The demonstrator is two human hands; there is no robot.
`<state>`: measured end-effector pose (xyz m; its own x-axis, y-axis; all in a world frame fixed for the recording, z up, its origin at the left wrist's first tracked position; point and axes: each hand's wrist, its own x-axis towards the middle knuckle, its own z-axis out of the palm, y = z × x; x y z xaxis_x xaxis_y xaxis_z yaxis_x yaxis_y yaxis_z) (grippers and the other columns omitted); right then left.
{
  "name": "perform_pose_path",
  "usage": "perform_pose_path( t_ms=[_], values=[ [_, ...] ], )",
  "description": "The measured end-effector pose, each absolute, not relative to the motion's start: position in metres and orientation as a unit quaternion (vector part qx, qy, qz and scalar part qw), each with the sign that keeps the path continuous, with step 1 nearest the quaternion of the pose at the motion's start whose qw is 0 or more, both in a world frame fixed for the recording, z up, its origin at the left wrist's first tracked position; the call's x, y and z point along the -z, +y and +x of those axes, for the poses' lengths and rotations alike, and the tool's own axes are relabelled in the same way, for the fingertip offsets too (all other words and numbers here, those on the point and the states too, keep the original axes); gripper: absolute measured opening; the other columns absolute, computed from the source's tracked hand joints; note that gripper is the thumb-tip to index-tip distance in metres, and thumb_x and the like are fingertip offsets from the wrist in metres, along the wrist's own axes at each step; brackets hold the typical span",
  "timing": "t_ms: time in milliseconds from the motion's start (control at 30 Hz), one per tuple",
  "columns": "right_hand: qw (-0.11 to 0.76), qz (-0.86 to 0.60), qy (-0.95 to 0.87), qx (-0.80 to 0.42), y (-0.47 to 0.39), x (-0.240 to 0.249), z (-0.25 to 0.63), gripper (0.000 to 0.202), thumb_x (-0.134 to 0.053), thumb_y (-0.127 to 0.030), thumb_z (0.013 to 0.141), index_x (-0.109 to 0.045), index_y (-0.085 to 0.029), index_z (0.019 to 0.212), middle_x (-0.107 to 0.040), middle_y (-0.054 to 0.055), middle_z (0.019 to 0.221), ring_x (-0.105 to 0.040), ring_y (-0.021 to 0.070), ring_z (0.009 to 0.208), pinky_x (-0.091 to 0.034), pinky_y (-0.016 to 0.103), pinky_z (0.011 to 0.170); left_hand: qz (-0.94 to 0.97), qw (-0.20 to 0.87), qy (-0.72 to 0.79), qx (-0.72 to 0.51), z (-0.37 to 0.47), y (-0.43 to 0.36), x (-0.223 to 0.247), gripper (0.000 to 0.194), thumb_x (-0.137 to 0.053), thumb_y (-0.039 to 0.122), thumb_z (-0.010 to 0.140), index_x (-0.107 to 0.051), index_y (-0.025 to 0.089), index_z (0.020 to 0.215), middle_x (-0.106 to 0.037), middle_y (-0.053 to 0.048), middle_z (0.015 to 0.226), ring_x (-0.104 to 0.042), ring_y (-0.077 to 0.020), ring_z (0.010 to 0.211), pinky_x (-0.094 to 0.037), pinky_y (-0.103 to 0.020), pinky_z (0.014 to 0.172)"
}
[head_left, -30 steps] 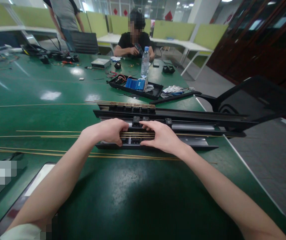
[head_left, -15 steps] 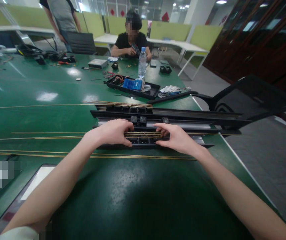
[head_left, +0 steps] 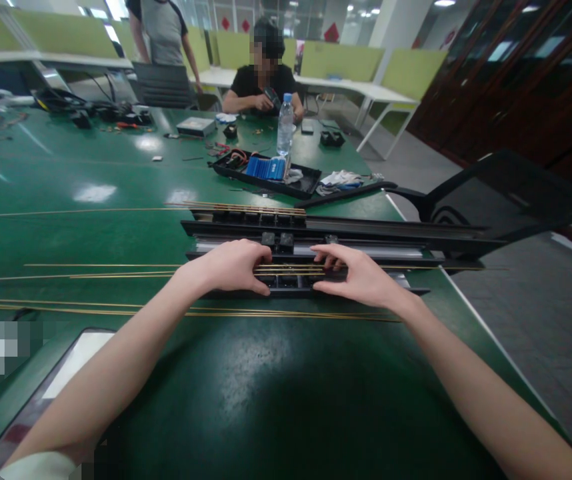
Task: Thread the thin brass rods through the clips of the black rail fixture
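Note:
My left hand (head_left: 236,267) arches over a black channel-shaped rail (head_left: 291,292), with thumb and fingers apart on either side of several thin brass-coloured rods (head_left: 291,269). A short way to the right, my right hand (head_left: 351,272) spans the same rail, its thumb low and its index finger stretched out above. The other right fingers curl close to the rods. Between the hands, small black blocks (head_left: 286,280) sit in the rail under the rods. Behind them lies a second black rail (head_left: 376,233) with black blocks. Whether either hand presses on the rail is unclear.
More rods (head_left: 266,313) lie in front of the rail. Beyond stand a black tray (head_left: 296,190) with tools, a water bottle (head_left: 285,127) and gloves (head_left: 340,181). A seated person (head_left: 261,87) works across the table. A chair (head_left: 506,193) is at the right edge.
Both my hands have shifted slightly right, and the right fingers sit a little farther from the rods' middle. The standing person in the background has moved right.

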<state>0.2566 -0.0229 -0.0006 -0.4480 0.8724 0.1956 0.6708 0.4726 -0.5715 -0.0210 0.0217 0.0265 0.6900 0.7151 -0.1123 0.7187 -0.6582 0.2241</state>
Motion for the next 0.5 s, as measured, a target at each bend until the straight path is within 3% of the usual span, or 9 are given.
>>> perform_pose_path(
  t_ms=[167, 500],
  values=[
    [0.285, -0.454, -0.821, -0.195, -0.016, -0.007, 0.260, 0.024, -0.063, -0.037, 0.085, -0.070, -0.022, 0.104, -0.066, 0.006, 0.107, -0.061, 0.0174, 0.085, -0.050, 0.032, 0.075, 0.919, 0.112, 0.377, -0.039, -0.011, 0.019, -0.020, 0.061, -0.062, 0.066, 0.071, -0.061, 0.025, 0.117, -0.067, -0.004, 0.108, -0.063, -0.0228, 0.094, -0.047, -0.030, 0.073],
    [0.282, -0.396, -0.844, -0.227, -0.001, -0.026, 0.245, 0.018, -0.061, -0.030, 0.086, -0.073, -0.021, 0.095, -0.069, 0.005, 0.098, -0.063, 0.0165, 0.082, -0.047, 0.028, 0.071, 0.932, 0.090, 0.347, -0.052, 0.003, 0.019, -0.009, 0.051, -0.059, 0.061, 0.077, -0.064, 0.022, 0.109, -0.064, -0.005, 0.105, -0.062, -0.0221, 0.096, -0.048, -0.030, 0.079]
  ],
)
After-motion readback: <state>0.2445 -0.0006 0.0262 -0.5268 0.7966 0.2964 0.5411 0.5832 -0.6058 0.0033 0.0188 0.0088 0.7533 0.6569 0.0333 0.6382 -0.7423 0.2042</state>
